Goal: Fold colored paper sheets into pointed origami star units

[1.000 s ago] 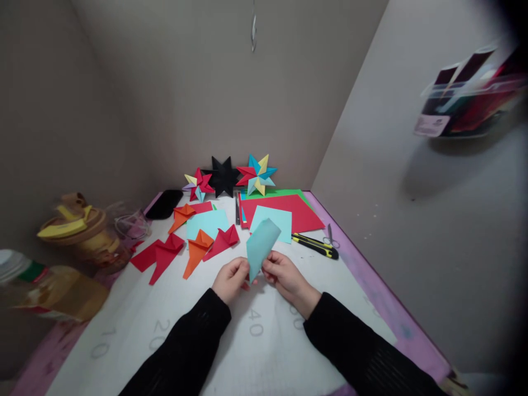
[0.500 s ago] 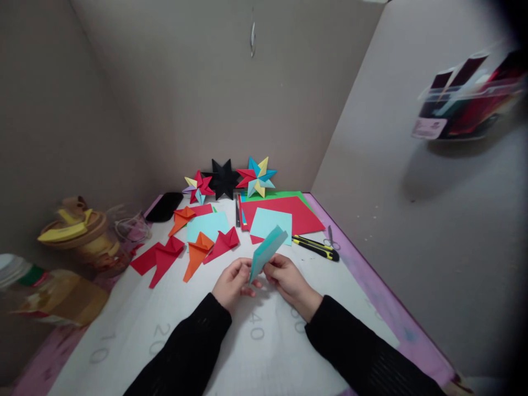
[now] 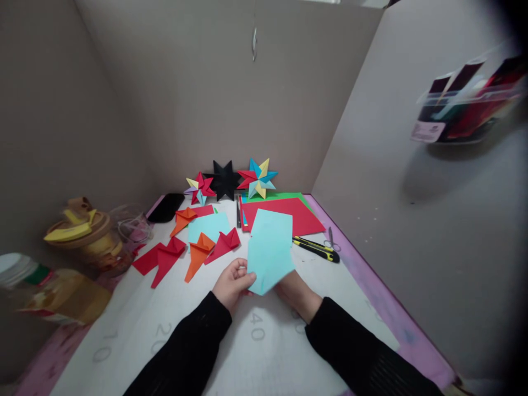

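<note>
A light blue paper sheet (image 3: 270,258) is held above the white mat (image 3: 247,341), unfolded so its flat face points toward me. My left hand (image 3: 233,283) pinches its lower left edge. My right hand (image 3: 295,291) holds the lower right part, with its fingers mostly hidden behind the sheet. Folded red pieces (image 3: 165,256) and orange pieces (image 3: 198,250) lie to the left on the mat, beside another light blue sheet (image 3: 208,225).
Three paper stars (image 3: 231,179) lean against the back wall. A stack of red and green sheets (image 3: 289,212), a yellow-black cutter (image 3: 315,247) and small scissors (image 3: 330,237) lie to the right. Jars and a bottle (image 3: 78,242) crowd the left edge. Walls close in all round.
The light blue paper, folded narrow and seen edge-on before, has been opened out into a wide flat sheet that now covers my right hand's fingers.
</note>
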Demonstrator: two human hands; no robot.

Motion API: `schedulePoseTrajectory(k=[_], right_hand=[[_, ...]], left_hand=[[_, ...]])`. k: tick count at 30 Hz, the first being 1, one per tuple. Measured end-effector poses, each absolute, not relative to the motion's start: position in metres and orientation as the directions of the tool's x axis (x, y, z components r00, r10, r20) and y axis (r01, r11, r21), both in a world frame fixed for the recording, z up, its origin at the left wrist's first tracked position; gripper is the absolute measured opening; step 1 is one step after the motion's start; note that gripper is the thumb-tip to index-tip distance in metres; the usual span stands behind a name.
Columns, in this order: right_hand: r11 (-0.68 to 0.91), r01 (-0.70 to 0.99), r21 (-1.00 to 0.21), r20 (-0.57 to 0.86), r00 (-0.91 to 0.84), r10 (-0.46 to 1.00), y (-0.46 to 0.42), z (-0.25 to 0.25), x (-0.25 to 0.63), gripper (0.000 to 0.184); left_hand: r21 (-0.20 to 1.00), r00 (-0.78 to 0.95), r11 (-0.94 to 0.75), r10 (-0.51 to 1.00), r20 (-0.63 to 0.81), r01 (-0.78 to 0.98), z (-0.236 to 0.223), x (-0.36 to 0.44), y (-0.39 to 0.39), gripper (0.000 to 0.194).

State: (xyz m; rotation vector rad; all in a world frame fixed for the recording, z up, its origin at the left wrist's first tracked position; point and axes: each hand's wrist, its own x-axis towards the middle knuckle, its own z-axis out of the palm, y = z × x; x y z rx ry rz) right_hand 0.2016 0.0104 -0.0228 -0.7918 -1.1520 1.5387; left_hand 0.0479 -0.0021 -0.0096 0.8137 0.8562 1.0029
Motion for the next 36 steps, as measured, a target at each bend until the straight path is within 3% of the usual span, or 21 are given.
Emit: schedulePoseTrajectory(k=[4,6,10,13,16,21,24,27,29,30,32,34,36], right_hand=[[-0.221,-0.366,-0.904,0.013,-0.54,0.841,0.004,-0.017,0.205,0.053],[-0.248,-0.375,-0.893,-0.001,-0.55,0.835,0.002,-0.016,0.205,0.048],[-0.176,-0.494,-0.851,0.01,-0.351,0.936,0.006,-0.016,0.203,0.024],[-0.095,-0.521,-0.848,-0.024,-0.14,0.99,0.012,-0.017,0.2,0.029],[-0.063,-0.484,-0.873,-0.03,-0.077,0.997,0.013,-0.02,0.196,0.033],[-0.053,-0.413,-0.909,-0.01,-0.107,0.994,0.011,-0.024,0.196,0.036],[-0.012,-0.322,-0.947,-0.006,-0.02,1.0,0.016,-0.027,0.205,0.027],[0.08,-0.209,-0.975,0.054,0.127,0.99,0.023,-0.026,0.219,0.028],[0.224,-0.028,-0.974,0.21,0.249,0.945,0.024,-0.023,0.227,0.02],[0.322,0.123,-0.939,0.344,0.257,0.903,0.023,-0.02,0.228,0.014],[0.514,0.43,-0.742,0.608,0.107,0.787,0.019,-0.016,0.227,0.009],[0.639,0.584,-0.501,0.707,-0.151,0.691,0.013,-0.013,0.221,0.021],[0.687,0.65,-0.325,0.698,-0.325,0.638,0.008,-0.012,0.214,0.033]], left_hand=[[0.812,0.457,0.459,0.846,-0.276,-0.36,-0.009,0.05,-0.007,0.037],[0.78,0.49,0.516,0.813,-0.315,-0.353,-0.009,0.051,-0.008,0.035],[0.706,0.448,0.542,0.825,-0.345,-0.455,-0.009,0.053,-0.004,0.039],[0.744,0.341,0.404,0.907,-0.249,-0.532,-0.012,0.054,0.002,0.052],[0.89,0.213,0.188,0.971,-0.106,-0.415,-0.019,0.053,0.005,0.05],[0.954,0.062,0.164,0.986,-0.154,-0.249,-0.028,0.051,0.007,0.047],[0.954,-0.01,0.152,0.987,-0.16,-0.257,-0.027,0.047,0.01,0.045],[0.945,-0.069,0.189,0.974,-0.214,-0.269,-0.027,0.041,0.014,0.044],[0.938,-0.083,0.215,0.966,-0.245,-0.274,-0.029,0.037,0.017,0.044],[0.935,-0.081,0.225,0.963,-0.255,-0.273,-0.03,0.036,0.017,0.043],[0.933,-0.067,0.235,0.963,-0.262,-0.273,-0.03,0.036,0.017,0.044],[0.93,-0.032,0.228,0.968,-0.247,-0.288,-0.028,0.038,0.015,0.046],[0.922,0.03,0.221,0.974,-0.223,-0.317,-0.022,0.041,0.011,0.05]])
